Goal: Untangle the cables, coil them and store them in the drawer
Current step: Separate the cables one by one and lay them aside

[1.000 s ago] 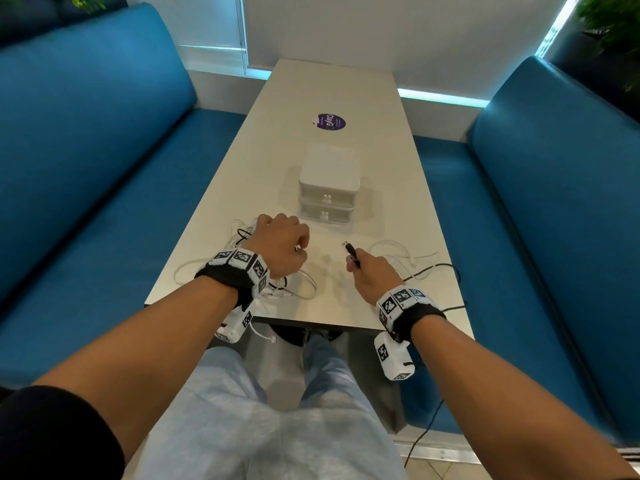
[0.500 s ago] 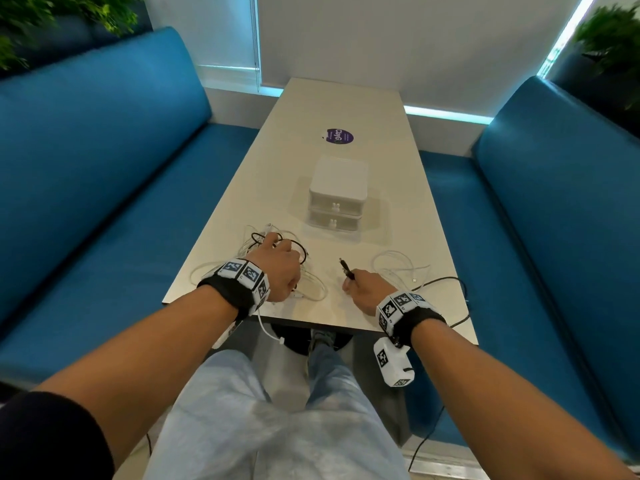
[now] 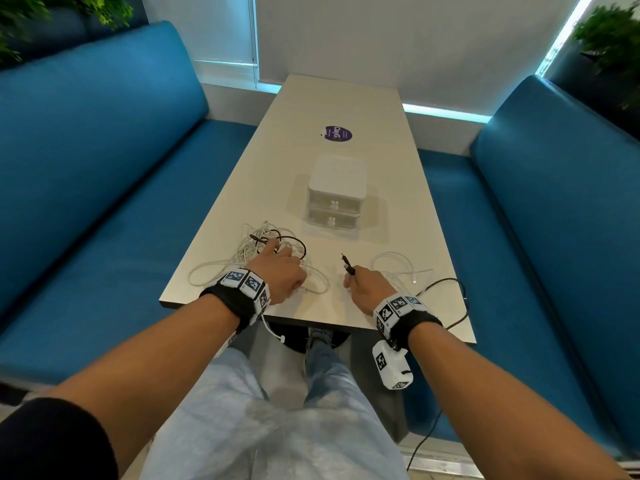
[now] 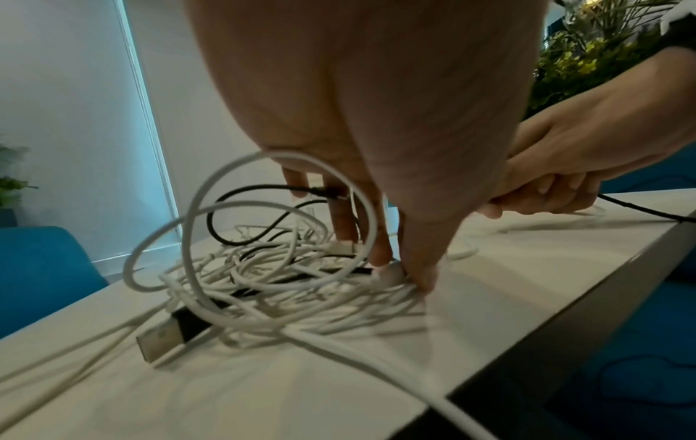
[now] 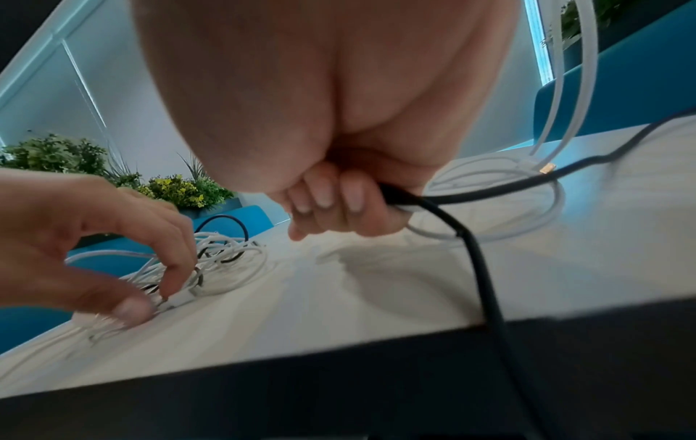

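Nearest me, at the table's front edge, my right hand is curled into a fist round the black cable, just behind its plug; the plug sticks up out of my fist and points away from me toward the drawer unit, while the rest of the cable trails back over the table edge and down out of sight. My left hand sits left of that fist, fingers bent down into the tangle of cables, thumb and fingertips pinching at a white strand (the wrist view is too blurred to say which one). A flat USB plug lies at the tangle's near side, pointing toward the table edge. A loose white cable lies right of my fist. The drawer unit stands farther along the table's middle, both drawers closed, their fronts facing me.
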Tool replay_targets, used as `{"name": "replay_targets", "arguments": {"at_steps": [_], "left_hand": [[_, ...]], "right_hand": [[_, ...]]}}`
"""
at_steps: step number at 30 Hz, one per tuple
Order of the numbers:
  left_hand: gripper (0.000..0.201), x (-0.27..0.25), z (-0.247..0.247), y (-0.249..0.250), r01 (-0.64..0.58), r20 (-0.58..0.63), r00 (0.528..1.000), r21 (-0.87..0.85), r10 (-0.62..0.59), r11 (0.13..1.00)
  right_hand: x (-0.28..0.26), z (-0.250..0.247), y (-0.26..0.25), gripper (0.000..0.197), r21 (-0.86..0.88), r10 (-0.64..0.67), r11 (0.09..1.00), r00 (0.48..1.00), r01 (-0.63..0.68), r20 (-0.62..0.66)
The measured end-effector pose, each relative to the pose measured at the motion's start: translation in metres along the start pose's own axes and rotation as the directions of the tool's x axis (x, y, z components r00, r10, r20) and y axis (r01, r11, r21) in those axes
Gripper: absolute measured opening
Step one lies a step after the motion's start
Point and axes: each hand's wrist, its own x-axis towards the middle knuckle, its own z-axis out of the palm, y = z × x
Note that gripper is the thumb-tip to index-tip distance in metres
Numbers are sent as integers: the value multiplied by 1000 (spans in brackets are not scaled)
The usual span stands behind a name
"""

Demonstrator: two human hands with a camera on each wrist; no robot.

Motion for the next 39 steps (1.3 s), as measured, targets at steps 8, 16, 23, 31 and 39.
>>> {"name": "replay_targets", "arguments": {"at_steps": [8, 16, 23, 31, 39], "left_hand": [[22, 12, 11, 12, 58, -83, 995, 127, -48, 990], [20, 21, 0, 23, 120, -236, 963, -54, -130, 991], [17, 39, -6, 32, 134, -220, 951, -343, -218, 930], [19, 46, 3, 36, 144, -98, 974, -416, -202, 898], [22, 50, 1, 41, 81, -103, 983, -512, -154, 855]], "right_hand": [[1, 2, -1, 31, 113, -34, 993, 999, 36, -23], [5, 7, -3, 30, 316, 29, 949, 993, 9, -114], [7, 3, -15, 34, 461, 3, 884, 985, 78, -172], [21, 5, -6, 25, 403, 16, 911, 970, 87, -244], [22, 3, -14, 29, 357, -18, 930, 981, 86, -191]]}}
